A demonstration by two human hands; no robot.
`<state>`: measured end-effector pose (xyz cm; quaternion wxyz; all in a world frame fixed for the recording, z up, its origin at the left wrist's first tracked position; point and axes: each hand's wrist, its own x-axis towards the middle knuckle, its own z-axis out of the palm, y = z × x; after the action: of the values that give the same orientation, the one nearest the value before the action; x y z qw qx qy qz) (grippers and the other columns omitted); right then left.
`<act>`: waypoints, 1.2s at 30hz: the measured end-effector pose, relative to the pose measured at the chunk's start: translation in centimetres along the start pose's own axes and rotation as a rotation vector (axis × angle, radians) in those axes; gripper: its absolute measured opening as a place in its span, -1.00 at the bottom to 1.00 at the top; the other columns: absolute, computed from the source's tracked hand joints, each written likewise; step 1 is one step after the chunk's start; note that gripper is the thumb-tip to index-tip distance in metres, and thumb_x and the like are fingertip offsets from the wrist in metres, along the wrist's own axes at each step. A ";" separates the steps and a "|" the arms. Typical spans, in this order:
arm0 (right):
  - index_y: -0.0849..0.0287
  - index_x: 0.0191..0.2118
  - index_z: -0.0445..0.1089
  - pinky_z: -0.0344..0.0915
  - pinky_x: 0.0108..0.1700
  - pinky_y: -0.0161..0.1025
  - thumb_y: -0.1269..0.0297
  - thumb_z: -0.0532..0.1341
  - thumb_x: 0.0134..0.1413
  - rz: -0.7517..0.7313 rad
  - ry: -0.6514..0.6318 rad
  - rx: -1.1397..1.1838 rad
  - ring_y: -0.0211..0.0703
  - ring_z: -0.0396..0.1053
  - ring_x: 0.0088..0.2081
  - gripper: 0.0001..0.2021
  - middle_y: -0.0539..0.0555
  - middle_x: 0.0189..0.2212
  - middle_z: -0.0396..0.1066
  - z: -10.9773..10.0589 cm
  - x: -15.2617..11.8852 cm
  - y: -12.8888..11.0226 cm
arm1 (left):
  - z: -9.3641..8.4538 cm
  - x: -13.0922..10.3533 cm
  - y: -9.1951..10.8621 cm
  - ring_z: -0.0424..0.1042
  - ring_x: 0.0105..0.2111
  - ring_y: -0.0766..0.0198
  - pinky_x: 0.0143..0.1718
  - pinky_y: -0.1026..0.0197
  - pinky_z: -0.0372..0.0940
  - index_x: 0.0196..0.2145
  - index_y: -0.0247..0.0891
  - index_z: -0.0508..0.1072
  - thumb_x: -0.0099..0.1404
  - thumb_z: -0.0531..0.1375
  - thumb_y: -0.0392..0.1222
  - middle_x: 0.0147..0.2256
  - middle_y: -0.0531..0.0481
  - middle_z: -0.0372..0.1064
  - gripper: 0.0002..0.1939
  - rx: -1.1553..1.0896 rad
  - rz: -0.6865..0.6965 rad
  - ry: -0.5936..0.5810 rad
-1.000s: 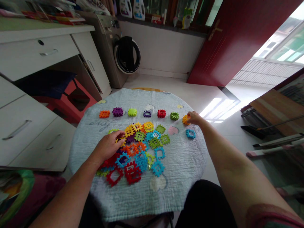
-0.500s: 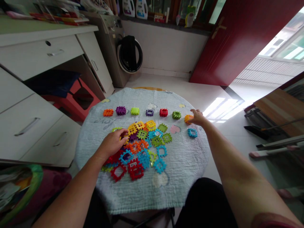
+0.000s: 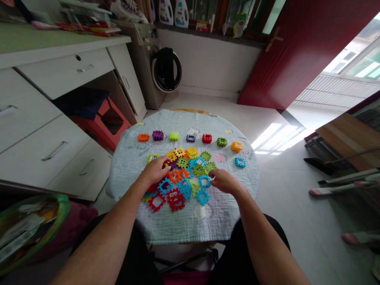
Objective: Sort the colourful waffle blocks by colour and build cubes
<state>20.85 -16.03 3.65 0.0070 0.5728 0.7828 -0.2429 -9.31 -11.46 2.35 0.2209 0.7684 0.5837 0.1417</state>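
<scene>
Several plastic lattice pieces in mixed colours lie heaped on a cloth-covered round table [image 3: 219,221]. My left hand [image 3: 156,171] is over the heap's left side, beside yellow pieces [image 3: 172,155]; what its curled fingers hold, if anything, is hidden. Near the heap's right edge is my right hand [image 3: 224,180], fingers apart and nothing in them, next to a blue square [image 3: 204,181]. Small stacks form a row behind the heap, from an orange one [image 3: 143,137] at left to a yellow one [image 3: 236,147] at right. In front of the yellow stack sits a blue stack [image 3: 240,162].
White drawers [image 3: 56,148] and a red stool [image 3: 111,120] stand at the left. A washing machine [image 3: 145,59] with its door open is behind the table. The red door [image 3: 273,59] is at the back right, and a bin [image 3: 62,221] at the lower left.
My right hand has let go of the yellow stack at the far right and moved left and nearer to the heap. The view has shifted slightly.
</scene>
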 end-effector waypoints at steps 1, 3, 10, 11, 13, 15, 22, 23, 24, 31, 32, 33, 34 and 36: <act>0.19 -0.21 0.41 0.21 -0.16 -0.28 0.46 0.16 0.00 0.009 0.024 -0.005 -0.16 0.37 -0.21 -0.80 0.10 -0.24 0.45 0.7 0.2 -0.6 | 0.0 0.0 0.1 0.42 -0.06 0.10 0.01 0.13 0.26 -0.07 -0.29 0.44 0.18 0.07 -0.11 -0.06 -0.15 0.46 -0.60 0.003 -0.001 -0.006; 0.23 -0.17 0.39 0.20 -0.10 -0.27 0.50 0.13 0.01 0.049 0.117 0.001 -0.14 0.35 -0.14 -0.77 0.16 -0.19 0.41 1.7 0.9 -1.4 | -0.1 0.0 0.2 0.42 -0.05 0.10 0.01 0.14 0.26 -0.07 -0.31 0.43 0.19 0.07 -0.11 -0.06 -0.15 0.45 -0.60 0.009 -0.004 -0.014; 0.05 0.22 0.09 0.18 -0.02 -0.18 0.39 0.23 -0.03 0.067 0.220 -0.022 0.00 0.23 0.02 -0.35 0.20 0.07 0.16 3.0 3.2 -2.2 | 0.0 0.2 -0.2 0.40 -0.07 0.12 0.02 0.15 0.25 -0.06 -0.31 0.42 0.20 0.08 -0.13 -0.07 -0.14 0.43 -0.62 0.027 0.012 -0.024; 0.00 0.20 0.12 0.18 -0.03 -0.18 0.40 0.23 -0.03 0.051 0.201 -0.037 0.01 0.22 0.02 -0.37 0.18 0.08 0.15 3.1 3.4 -2.3 | 0.1 0.2 -0.3 0.39 -0.06 0.11 0.03 0.14 0.24 -0.06 -0.30 0.43 0.20 0.08 -0.13 -0.08 -0.14 0.42 -0.62 0.047 0.012 -0.028; 0.01 0.12 0.20 0.17 -0.07 -0.21 0.43 0.22 -0.04 0.031 0.186 -0.049 -0.01 0.24 -0.01 -0.45 0.17 0.05 0.16 3.4 3.7 -2.2 | 0.3 0.1 -0.6 0.36 -0.05 0.10 0.06 0.13 0.21 -0.06 -0.29 0.43 0.19 0.10 -0.12 -0.08 -0.15 0.39 -0.62 0.110 0.008 -0.035; 0.10 0.05 0.24 0.17 -0.13 -0.25 0.45 0.20 -0.04 0.026 0.213 -0.031 -0.07 0.27 -0.09 -0.54 0.17 -0.02 0.21 3.4 4.0 -1.8 | 0.5 0.0 -0.8 0.30 0.01 0.07 0.12 0.10 0.15 -0.04 -0.27 0.43 0.16 0.13 -0.11 -0.03 -0.16 0.34 -0.60 0.191 -0.008 -0.032; 0.16 -0.37 0.28 0.10 -0.26 -0.31 0.50 0.14 -0.09 0.067 0.327 -0.020 -0.19 0.23 -0.32 -0.88 0.03 -0.40 0.30 0.5 3.6 2.1 | 1.7 0.1 -2.0 0.19 0.11 -0.06 0.12 0.02 0.13 0.07 -0.25 0.34 0.12 0.15 -0.03 0.11 -0.23 0.15 -0.44 0.305 -0.156 -0.033; 0.16 -0.38 0.28 0.09 -0.26 -0.31 0.50 0.13 -0.07 0.121 0.362 -0.049 -0.19 0.23 -0.32 -0.89 0.05 -0.39 0.30 0.0 3.3 2.6 | 1.9 0.1 -2.3 0.21 0.10 -0.05 0.11 0.02 0.15 0.08 -0.26 0.33 0.12 0.14 -0.03 0.11 -0.24 0.16 -0.44 0.306 -0.164 -0.043; 0.16 -0.38 0.29 0.09 -0.27 -0.30 0.50 0.11 -0.05 0.192 0.390 -0.084 -0.18 0.23 -0.31 -0.89 0.07 -0.37 0.30 -0.4 3.1 3.1 | 2.1 0.2 -2.5 0.22 0.09 -0.05 0.10 0.02 0.15 0.07 -0.26 0.33 0.12 0.14 -0.03 0.10 -0.24 0.17 -0.45 0.308 -0.160 -0.050; 0.20 -0.20 0.37 0.11 -0.26 -0.27 0.46 0.22 -0.10 0.383 0.100 -0.186 -0.01 0.24 -0.14 -0.74 0.22 -0.14 0.29 0.5 1.7 5.3 | 2.1 0.7 -3.4 0.26 0.06 0.02 0.11 0.10 0.15 0.00 -0.29 0.39 0.13 0.11 -0.03 0.02 -0.19 0.27 -0.50 0.295 -0.057 -0.062; 0.20 -0.17 0.38 0.13 -0.22 -0.26 0.43 0.27 -0.15 0.348 0.053 -0.172 0.00 0.24 -0.12 -0.69 0.22 -0.12 0.28 0.7 1.5 5.7 | 2.0 0.8 -3.4 0.28 0.05 0.03 0.11 0.11 0.15 0.00 -0.30 0.39 0.14 0.10 -0.03 0.02 -0.19 0.28 -0.51 0.290 -0.053 -0.065; 0.19 -0.16 0.38 0.14 -0.19 -0.25 0.40 0.30 -0.18 0.313 0.024 -0.154 0.01 0.23 -0.11 -0.65 0.21 -0.11 0.27 0.8 1.4 6.2 | 1.9 0.9 -3.4 0.29 0.04 0.04 0.11 0.12 0.16 -0.01 -0.30 0.40 0.15 0.09 -0.03 0.01 -0.18 0.29 -0.51 0.285 -0.052 -0.069; 0.19 -0.15 0.39 0.14 -0.15 -0.25 0.38 0.32 -0.20 0.279 0.014 -0.135 0.00 0.23 -0.10 -0.63 0.20 -0.10 0.26 0.8 1.2 6.7 | 1.8 1.0 -3.4 0.29 0.03 0.06 0.11 0.13 0.15 -0.01 -0.30 0.40 0.16 0.08 -0.03 0.00 -0.17 0.30 -0.52 0.283 -0.055 -0.071; 0.17 -0.15 0.40 0.13 -0.09 -0.25 0.40 0.31 -0.18 0.231 0.028 -0.098 -0.04 0.24 -0.09 -0.64 0.17 -0.10 0.27 0.6 0.9 7.7 | 1.7 1.1 -3.3 0.30 0.03 0.07 0.11 0.14 0.15 0.00 -0.28 0.40 0.17 0.06 -0.02 0.00 -0.15 0.30 -0.52 0.292 -0.069 -0.061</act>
<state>27.36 -13.72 0.01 0.0518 0.6614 0.7227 -0.1939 -11.01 -9.96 -0.80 0.1293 0.7756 0.6174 0.0244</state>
